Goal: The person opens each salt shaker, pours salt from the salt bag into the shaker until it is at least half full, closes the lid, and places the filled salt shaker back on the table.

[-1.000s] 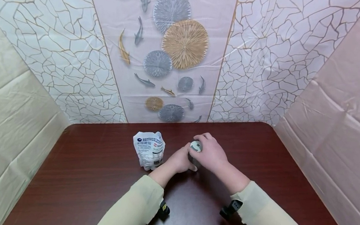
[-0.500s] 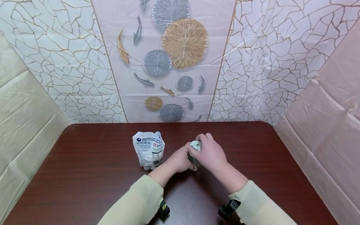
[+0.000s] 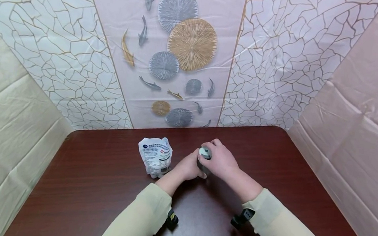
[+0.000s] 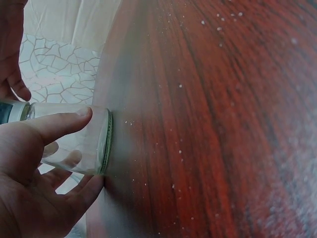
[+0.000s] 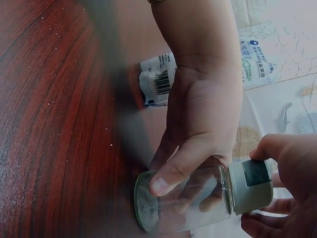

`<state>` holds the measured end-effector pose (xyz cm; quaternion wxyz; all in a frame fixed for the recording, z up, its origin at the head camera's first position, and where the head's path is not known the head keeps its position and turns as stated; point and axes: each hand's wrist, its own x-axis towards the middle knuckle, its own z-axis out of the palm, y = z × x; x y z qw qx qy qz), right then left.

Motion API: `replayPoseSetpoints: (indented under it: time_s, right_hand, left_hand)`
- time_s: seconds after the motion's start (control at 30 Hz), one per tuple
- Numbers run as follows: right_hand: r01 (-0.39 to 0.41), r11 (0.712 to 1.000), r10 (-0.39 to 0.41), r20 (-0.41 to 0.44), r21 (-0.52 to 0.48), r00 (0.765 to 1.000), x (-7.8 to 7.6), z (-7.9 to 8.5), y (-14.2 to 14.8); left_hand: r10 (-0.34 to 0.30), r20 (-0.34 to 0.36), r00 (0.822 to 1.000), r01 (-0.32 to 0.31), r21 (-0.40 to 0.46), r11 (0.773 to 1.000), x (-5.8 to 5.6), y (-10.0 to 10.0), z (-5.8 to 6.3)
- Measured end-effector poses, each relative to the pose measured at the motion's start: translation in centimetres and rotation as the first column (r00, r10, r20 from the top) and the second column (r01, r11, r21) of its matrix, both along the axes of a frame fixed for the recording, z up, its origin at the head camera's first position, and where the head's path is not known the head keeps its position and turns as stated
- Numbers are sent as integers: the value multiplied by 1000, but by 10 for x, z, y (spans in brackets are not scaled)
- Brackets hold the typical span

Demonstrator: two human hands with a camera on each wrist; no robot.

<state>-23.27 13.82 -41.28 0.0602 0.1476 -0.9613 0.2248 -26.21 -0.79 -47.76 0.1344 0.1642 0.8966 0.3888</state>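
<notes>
Barely a stir since the earlier frame: the head view slides a touch left, while both hands hold their places. The left hand is wrapped round the clear glass cylindrical jar, upright at the dark red-brown wood-grain table; the right hand has its fingers hooked round the pale round lid with a dark patch. So where are we? Lid seated on the jar, nothing showing inside the glass. Loosening or tightening, I can't tell; by my read, either the lifting-off or the final tightening remains. Off to the left, the white printed plastic-looking bag stands apart from the jar, untouched by either hand, and tiny white specks dot the tabletop.
</notes>
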Motion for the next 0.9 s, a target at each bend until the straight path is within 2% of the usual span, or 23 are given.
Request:
replayPoseSetpoints:
  time_s: [0.43,0.73,0.9]
  right_hand:
    - [-150,988,150,0,33,989,-2,3,7]
    - [-294,955,292,36,40,956,-4,6,15]
    - [-329,944,328,42,35,944,-5,6,16]
  left_hand:
    - [-12,-15,1000,12,-11,1000,-2,0,0]
    - [-15,-12,1000,15,-11,1000,-2,-1,0]
    - [-17,-9,1000,17,-23,1000,-1,0,0]
